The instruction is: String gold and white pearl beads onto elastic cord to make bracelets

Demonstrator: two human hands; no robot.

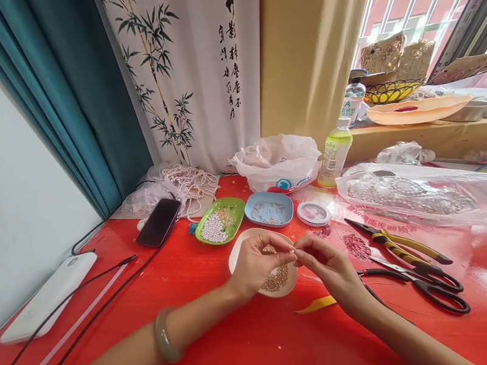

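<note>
My left hand (254, 265) is closed in a pinch above a white bowl (235, 256) of gold beads (279, 280). Fingertip to fingertip with it, my right hand (325, 262) pinches too. A tiny pale speck, perhaps a bead, shows between the fingertips; it is too small to name. Behind the bowl sit a green dish (238, 207) with pearly white and gold beads and a blue dish (272, 221) with small scattered pieces. Dark red beads (356, 246) lie on the table beyond my right hand.
Right of my hands lie pliers (384, 237), black-handled scissors (440, 287) and a yellow-handled tool (318, 304). A round lidded case (314, 213), plastic bag (277, 161), bottle (335, 155) and bagged beads (412, 196) stand behind. Leftward are a phone (158, 222), power bank (49, 296) and cables.
</note>
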